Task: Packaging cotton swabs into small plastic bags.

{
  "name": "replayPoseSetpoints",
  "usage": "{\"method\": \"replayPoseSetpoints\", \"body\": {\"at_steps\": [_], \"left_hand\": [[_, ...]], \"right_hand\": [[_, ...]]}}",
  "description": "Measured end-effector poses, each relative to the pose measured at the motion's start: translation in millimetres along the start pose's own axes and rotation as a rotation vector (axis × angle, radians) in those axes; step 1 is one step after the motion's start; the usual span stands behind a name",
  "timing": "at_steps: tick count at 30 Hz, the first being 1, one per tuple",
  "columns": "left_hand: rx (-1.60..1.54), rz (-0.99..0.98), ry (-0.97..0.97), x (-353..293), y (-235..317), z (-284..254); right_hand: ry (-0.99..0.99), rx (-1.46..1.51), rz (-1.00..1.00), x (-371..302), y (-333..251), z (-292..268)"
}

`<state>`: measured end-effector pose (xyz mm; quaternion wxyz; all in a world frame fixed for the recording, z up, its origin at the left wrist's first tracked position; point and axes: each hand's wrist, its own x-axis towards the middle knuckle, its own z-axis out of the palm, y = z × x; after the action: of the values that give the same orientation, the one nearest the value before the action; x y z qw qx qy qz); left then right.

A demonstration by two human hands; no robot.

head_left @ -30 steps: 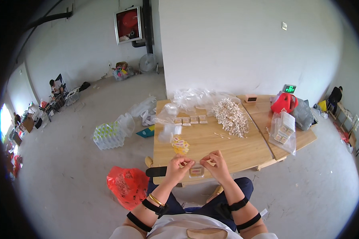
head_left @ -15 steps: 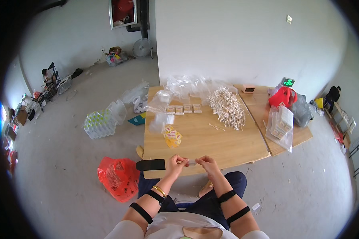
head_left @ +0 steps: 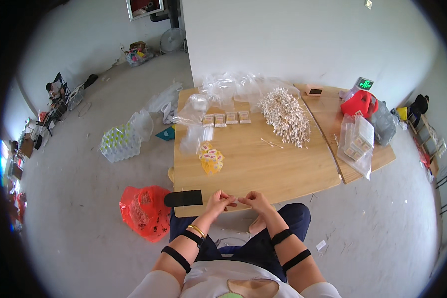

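Close together over the table's front edge, my left hand (head_left: 218, 202) and my right hand (head_left: 258, 200) are both closed in a pinch, fingertips almost meeting. Whatever they hold between them is too small and pale to make out. Left of them a black flat pad (head_left: 184, 198) lies at the table's edge. Beyond it is a loose heap of small yellow and white cards (head_left: 211, 158). A big pile of cotton swabs (head_left: 285, 116) covers the back middle of the wooden table (head_left: 263, 171), with a few loose swabs (head_left: 271, 143) in front of it.
Several small filled packets (head_left: 232, 118) stand in a row near clear plastic bags (head_left: 228, 89). On the right table part are bagged packs (head_left: 357, 141), a red bag (head_left: 358, 104) and a grey bag (head_left: 381, 128). A red plastic bag (head_left: 145, 213) sits on the floor at left.
The view has shifted, so the table appears higher. My hands stay close together at the edge; the small pale item seen between my fingertips earlier is now hardly visible.
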<state>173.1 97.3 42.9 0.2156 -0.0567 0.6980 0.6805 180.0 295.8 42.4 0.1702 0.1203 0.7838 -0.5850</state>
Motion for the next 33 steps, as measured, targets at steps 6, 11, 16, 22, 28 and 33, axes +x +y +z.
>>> {"method": "replayPoseSetpoints", "body": {"at_steps": [6, 11, 16, 22, 28, 33], "left_hand": [[-0.07, -0.013, -0.06, 1.5, 4.7, 1.5], [-0.036, 0.069, 0.032, 0.5, -9.5, 5.6], [0.224, 0.279, -0.125, -21.5, -1.4, 14.5], [0.228, 0.256, -0.297, -50.7, 40.0, 28.8], [-0.097, 0.189, -0.264, -61.7, 55.4, 25.8], [-0.188, 0.129, -0.222, -67.1, 64.1, 27.5]], "right_hand": [[-0.119, 0.065, 0.022, 9.5, 10.9, -8.2], [-0.035, 0.02, -0.09, -7.2, 3.1, -5.0], [-0.228, 0.444, -0.096, -23.9, -25.1, -24.3], [-0.096, 0.643, -0.151, -41.5, -47.4, -44.3], [-0.211, 0.759, -0.111, -71.0, -58.1, -38.3], [-0.297, 0.597, -0.133, -75.6, -46.4, -20.5]]}}
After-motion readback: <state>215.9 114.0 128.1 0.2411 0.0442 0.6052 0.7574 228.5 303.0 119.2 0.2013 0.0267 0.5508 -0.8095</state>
